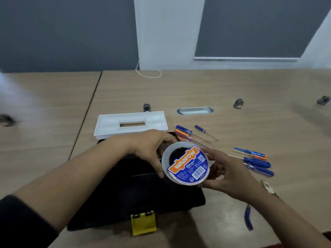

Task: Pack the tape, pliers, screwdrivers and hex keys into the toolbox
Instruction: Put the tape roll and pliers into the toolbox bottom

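Over one open black toolbox (pixel 125 194), left hand (pixel 150 149) and right hand (pixel 227 174) both clasping one tape roll (pixel 186 164)

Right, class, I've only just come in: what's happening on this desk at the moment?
A person is holding a roll of tape in both hands, left hand and right hand, above an open black toolbox. Its white tray sits on the desk behind it. Several screwdrivers and blue-handled pliers lie on the desk to the right, not yet packed.
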`<control>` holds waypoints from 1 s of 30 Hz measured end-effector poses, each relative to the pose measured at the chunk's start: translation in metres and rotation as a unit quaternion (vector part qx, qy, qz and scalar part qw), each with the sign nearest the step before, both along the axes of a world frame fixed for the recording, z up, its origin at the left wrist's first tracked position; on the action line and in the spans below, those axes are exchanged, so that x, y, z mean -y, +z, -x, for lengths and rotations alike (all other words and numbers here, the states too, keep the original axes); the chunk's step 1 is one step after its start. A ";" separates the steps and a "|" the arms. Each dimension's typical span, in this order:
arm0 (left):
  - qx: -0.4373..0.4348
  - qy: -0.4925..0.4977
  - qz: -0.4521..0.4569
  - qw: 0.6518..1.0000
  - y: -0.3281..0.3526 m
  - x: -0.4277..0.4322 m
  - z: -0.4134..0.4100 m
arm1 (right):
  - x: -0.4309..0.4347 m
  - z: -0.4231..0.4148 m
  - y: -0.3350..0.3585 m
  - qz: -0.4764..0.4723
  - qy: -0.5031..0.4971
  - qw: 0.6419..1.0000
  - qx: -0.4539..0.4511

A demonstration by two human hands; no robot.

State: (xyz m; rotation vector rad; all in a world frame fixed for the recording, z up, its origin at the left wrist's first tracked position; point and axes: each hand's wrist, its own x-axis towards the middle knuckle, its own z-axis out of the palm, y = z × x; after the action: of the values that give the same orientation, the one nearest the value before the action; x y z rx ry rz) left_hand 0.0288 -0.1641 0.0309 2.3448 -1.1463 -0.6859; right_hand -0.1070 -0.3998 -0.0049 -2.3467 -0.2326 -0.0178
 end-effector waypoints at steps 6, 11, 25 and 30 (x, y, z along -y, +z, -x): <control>-0.042 0.106 -0.015 0.993 -0.010 -0.094 0.018 | -0.066 -0.040 -0.019 -0.004 0.123 0.992 -0.002; -0.057 0.182 -0.043 0.981 -0.028 -0.150 0.040 | -0.118 -0.056 -0.039 -0.056 0.189 0.979 -0.048; 0.194 0.157 -0.351 0.903 -0.084 -0.154 0.061 | -0.163 -0.072 -0.101 -0.033 0.222 0.968 -0.111; 0.241 0.144 -0.379 0.881 -0.101 -0.144 0.064 | -0.166 -0.072 -0.113 -0.025 0.231 0.963 -0.134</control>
State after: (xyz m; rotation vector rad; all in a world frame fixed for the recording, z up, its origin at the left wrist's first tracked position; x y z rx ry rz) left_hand -0.0348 -0.0204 -0.0703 3.4163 -0.7256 -0.5008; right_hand -0.0345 -0.2343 -0.1184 -2.1625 -0.6296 0.5106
